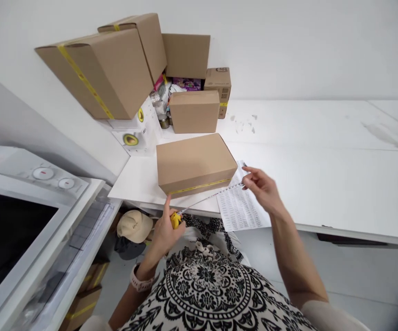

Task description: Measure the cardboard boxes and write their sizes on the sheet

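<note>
Presently I see the left hand gripping a yellow tape measure and the right hand pinching the end of its blade. Measuring looks underway to me, the blade stretched along the near side of a closed, taped cardboard box; whether any reading is noted, I can't tell. That box sits on the worktop just beyond and between both hands.
</note>
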Available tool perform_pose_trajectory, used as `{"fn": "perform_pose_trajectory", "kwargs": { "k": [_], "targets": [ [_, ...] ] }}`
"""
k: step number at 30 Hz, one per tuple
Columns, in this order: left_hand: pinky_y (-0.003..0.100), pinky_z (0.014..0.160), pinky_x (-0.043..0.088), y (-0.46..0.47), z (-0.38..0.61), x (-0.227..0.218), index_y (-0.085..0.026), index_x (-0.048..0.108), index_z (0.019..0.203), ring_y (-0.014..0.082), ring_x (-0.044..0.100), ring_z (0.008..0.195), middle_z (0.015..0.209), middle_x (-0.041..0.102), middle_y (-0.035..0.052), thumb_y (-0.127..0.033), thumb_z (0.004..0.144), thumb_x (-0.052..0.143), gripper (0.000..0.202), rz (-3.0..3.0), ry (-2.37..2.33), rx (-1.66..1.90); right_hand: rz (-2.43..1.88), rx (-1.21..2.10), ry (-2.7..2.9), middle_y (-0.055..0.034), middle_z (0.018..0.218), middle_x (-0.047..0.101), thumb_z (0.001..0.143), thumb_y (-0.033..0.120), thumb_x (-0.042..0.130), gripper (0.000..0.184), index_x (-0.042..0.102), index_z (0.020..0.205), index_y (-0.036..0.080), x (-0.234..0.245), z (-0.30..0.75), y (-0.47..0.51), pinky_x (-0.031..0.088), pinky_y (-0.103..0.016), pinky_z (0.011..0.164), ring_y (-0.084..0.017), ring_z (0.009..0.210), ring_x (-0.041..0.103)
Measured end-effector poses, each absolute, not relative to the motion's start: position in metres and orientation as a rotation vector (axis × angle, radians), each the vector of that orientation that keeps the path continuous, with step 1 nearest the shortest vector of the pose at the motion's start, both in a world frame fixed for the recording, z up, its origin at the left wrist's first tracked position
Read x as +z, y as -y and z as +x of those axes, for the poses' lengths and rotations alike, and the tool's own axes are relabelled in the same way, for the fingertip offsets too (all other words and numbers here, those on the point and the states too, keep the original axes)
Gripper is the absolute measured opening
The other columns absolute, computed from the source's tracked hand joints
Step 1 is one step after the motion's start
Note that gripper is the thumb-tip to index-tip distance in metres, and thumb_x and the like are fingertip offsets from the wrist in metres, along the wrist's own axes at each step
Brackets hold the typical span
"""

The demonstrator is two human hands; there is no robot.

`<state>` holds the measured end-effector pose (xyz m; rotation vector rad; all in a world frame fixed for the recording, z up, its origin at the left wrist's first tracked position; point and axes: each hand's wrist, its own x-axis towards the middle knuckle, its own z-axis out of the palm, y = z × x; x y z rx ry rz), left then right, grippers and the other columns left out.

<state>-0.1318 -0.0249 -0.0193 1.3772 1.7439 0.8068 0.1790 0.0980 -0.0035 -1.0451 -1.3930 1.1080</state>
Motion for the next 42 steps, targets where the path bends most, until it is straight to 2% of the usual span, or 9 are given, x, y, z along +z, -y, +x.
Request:
{"fn": "perform_pose_trajectory", "kwargs": {
  "k": [3,8,13,18,26,31,36,40,42],
  "targets": [
    [0.036,0.088,0.045,0.022,-0.139,-0.029,-0.020,0.003,0.163,0.0236,0.065,0.094,0.107,0.071,0.0042,-0.030,0.076,0.070,0.110,1.395,-1.894,0.749,-1.094,1.234,1.280,0.0005,0.078,0.060,0.079,0.049,0.076,0.058,0.064,0.133,0.030,-0.048,0.169,-0.097,0.057,-0.042,0.073,-0.018,0.069,0.060],
    [0.035,0.090,0.046,0.008,-0.155,-0.048,-0.013,0.012,0.163,0.0206,0.064,0.089,0.097,0.071,0.0024,-0.029,0.076,0.067,0.104,1.367,-1.777,0.762,-1.128,1.336,1.252,-0.0003,0.078,0.060,0.074,0.058,0.076,0.068,0.067,0.132,0.024,-0.069,0.155,-0.108,0.058,-0.042,0.077,-0.018,0.071,0.061],
    [0.032,0.085,0.049,-0.003,-0.173,-0.016,-0.014,0.033,0.158,0.0197,0.063,0.088,0.094,0.070,0.0012,-0.033,0.073,0.069,0.094,1.355,-1.633,0.813,-1.142,1.279,1.295,-0.0018,0.076,0.062,0.076,0.054,0.076,0.063,0.069,0.130,0.022,-0.027,0.161,-0.102,0.058,-0.041,0.068,-0.019,0.071,0.062],
    [0.031,0.077,0.050,-0.018,-0.185,0.058,-0.012,0.036,0.157,0.0184,0.061,0.081,0.094,0.072,0.0033,-0.035,0.072,0.073,0.095,1.525,-1.499,0.763,-1.178,1.179,1.301,-0.0054,0.078,0.066,0.080,0.047,0.076,0.062,0.066,0.136,0.024,0.032,0.170,-0.092,0.054,-0.037,0.054,-0.022,0.076,0.066],
    [0.023,0.058,0.043,-0.066,-0.187,0.088,-0.011,0.039,0.155,0.0126,0.055,0.065,0.083,0.069,0.0013,-0.032,0.069,0.075,0.096,1.538,-1.346,0.657,-1.230,1.205,1.168,-0.0042,0.072,0.067,0.075,0.046,0.079,0.072,0.060,0.137,0.015,0.029,0.168,-0.125,0.050,-0.032,0.052,-0.022,0.072,0.069],
    [0.020,0.047,0.031,-0.112,-0.186,0.105,-0.007,0.047,0.150,0.0097,0.048,0.055,0.076,0.068,0.0015,-0.029,0.067,0.076,0.090,1.541,-1.329,0.649,-1.243,1.179,1.209,-0.0031,0.073,0.067,0.078,0.038,0.080,0.050,0.064,0.119,0.015,0.051,0.163,-0.179,0.051,-0.028,0.054,-0.017,0.067,0.067],
    [0.019,0.047,0.032,-0.123,-0.174,0.123,-0.008,0.043,0.151,0.0078,0.047,0.053,0.075,0.066,-0.0005,-0.024,0.068,0.075,0.090,1.493,-1.301,0.828,-1.103,1.087,1.278,-0.0024,0.078,0.068,0.089,0.032,0.072,0.017,0.067,0.097,0.018,0.097,0.158,-0.227,0.054,-0.025,0.062,-0.012,0.070,0.064],
    [0.020,0.045,0.037,-0.088,-0.131,0.097,-0.011,0.066,0.120,0.0082,0.051,0.054,0.075,0.062,0.0005,-0.032,0.077,0.072,0.048,1.311,-1.154,0.857,-0.964,1.000,1.402,-0.0035,0.080,0.070,0.092,0.023,0.068,0.010,0.071,0.087,0.015,0.121,0.147,-0.258,0.052,-0.023,0.067,-0.009,0.071,0.061],
    [0.022,0.048,0.045,-0.071,-0.099,0.075,-0.014,0.064,0.114,0.0096,0.056,0.057,0.081,0.063,0.0017,-0.032,0.076,0.073,0.043,1.112,-1.050,0.866,-0.941,1.037,1.467,-0.0025,0.076,0.070,0.087,0.019,0.073,0.009,0.071,0.081,0.014,0.118,0.135,-0.277,0.052,-0.023,0.069,-0.008,0.068,0.059]
  ]
}}
